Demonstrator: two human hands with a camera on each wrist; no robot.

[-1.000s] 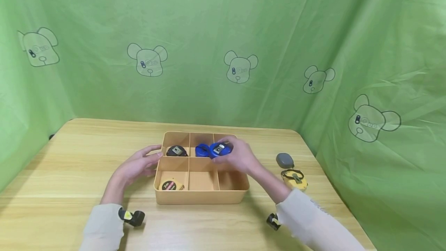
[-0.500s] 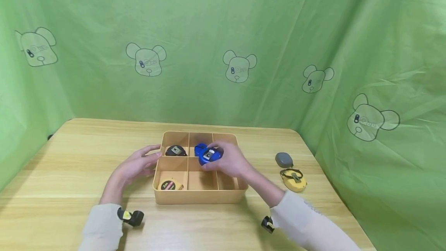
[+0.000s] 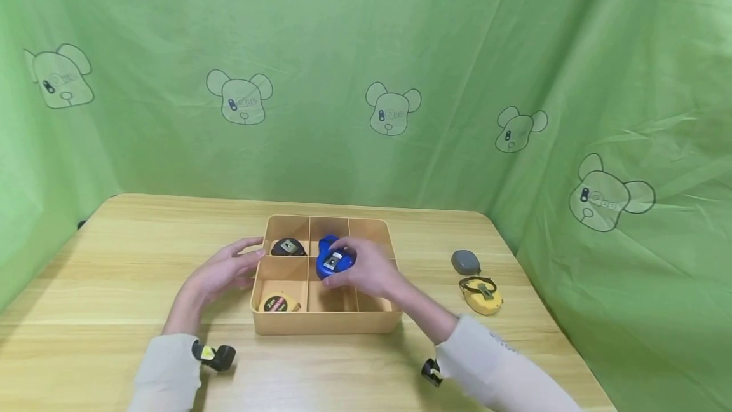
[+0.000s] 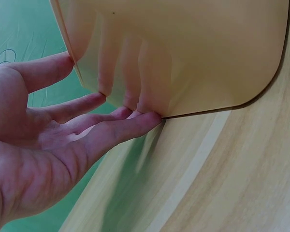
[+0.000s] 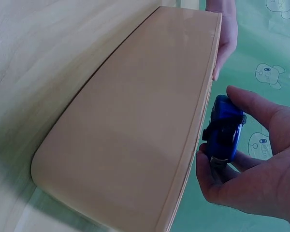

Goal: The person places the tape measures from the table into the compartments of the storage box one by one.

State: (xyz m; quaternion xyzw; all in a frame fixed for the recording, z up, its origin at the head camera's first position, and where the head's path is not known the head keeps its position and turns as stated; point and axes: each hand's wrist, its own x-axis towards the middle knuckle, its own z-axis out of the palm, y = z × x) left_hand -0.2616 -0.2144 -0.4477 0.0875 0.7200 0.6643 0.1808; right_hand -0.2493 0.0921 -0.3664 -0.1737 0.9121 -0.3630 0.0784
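Observation:
A tan divided tray (image 3: 326, 323) (image 5: 135, 125) (image 4: 183, 53) sits in the middle of the wooden table (image 3: 114, 253). My right hand (image 3: 368, 270) (image 5: 251, 179) grips a blue tape measure (image 3: 334, 262) (image 5: 224, 129) above the tray's middle compartments. Behind it, another blue tape measure (image 3: 328, 243) lies in the back middle compartment. A black tape measure (image 3: 288, 247) sits in the back left compartment, a yellow one (image 3: 276, 303) in the front left. My left hand (image 3: 224, 270) (image 4: 63, 140) rests with straight fingers against the tray's left wall.
A grey tape measure (image 3: 466, 262) and a yellow tape measure (image 3: 483, 294) lie on the table right of the tray. Green cloth with bear prints (image 3: 394, 107) hangs behind and to the right. The table's right edge is close to those two.
My right hand has carried the blue tape measure leftward and toward me, from over the back right compartment to over the tray's middle. The left hand has stayed put.

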